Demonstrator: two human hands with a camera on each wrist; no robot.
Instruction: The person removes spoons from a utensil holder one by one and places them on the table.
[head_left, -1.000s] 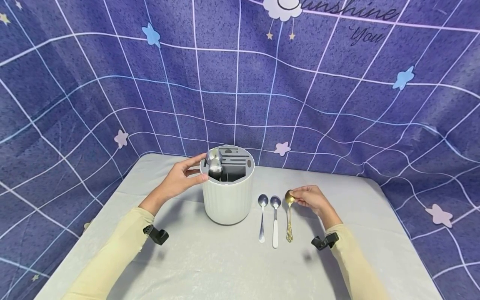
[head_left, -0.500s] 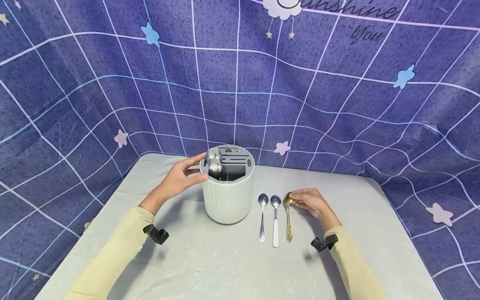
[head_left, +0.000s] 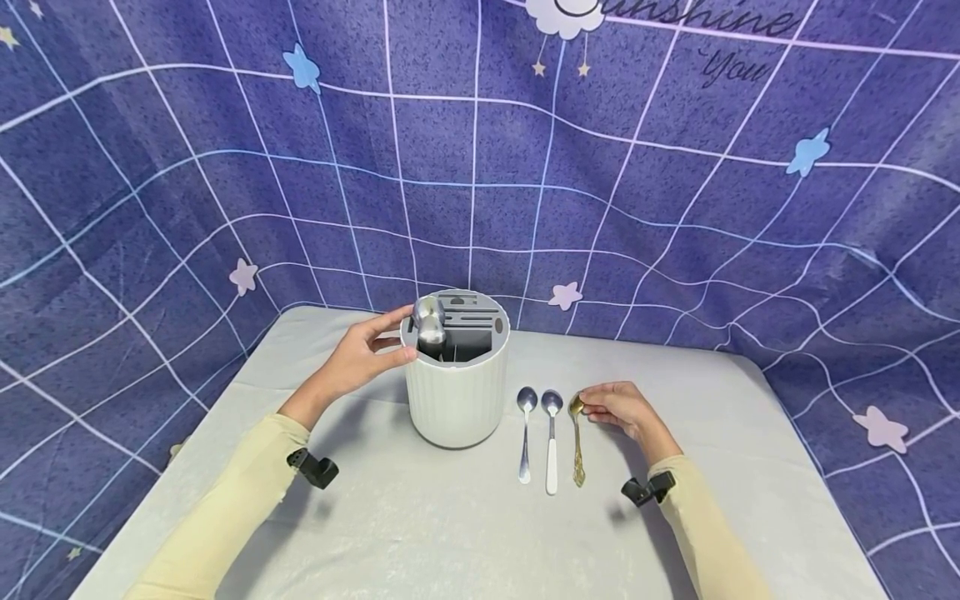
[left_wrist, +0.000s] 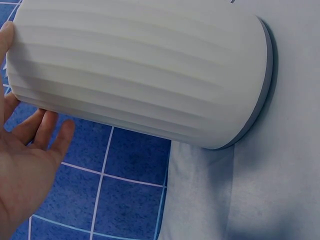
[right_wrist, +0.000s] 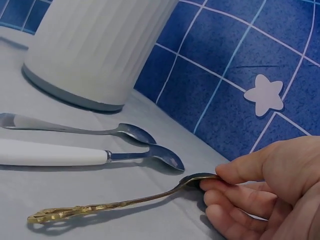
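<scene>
In the head view, my left hand (head_left: 360, 357) holds the side of a ribbed off-white utensil holder (head_left: 455, 408) near its rim, thumb in front. Silver rounded utensil heads (head_left: 430, 321) show in its left compartment; their lower parts are hidden. My right hand (head_left: 618, 408) pinches the bowl of a gold spoon (right_wrist: 120, 204) between thumb and fingers; its ornate handle points toward me, just over the cloth. Left of it lie a spoon with a white handle (head_left: 552, 454) and an all-metal spoon (head_left: 524, 450), side by side with bowls at the far end.
A pale grey cloth covers the table (head_left: 420, 525). Behind it and at both sides hangs a purple-blue curtain (head_left: 480, 208) with grid lines and stars. The holder stands near the table's back edge, its top bearing slots and open compartments.
The right hand has come slightly nearer to me with the gold spoon, and the spoon's bowl has turned a little in the fingers. The left hand and the holder have stayed put.
</scene>
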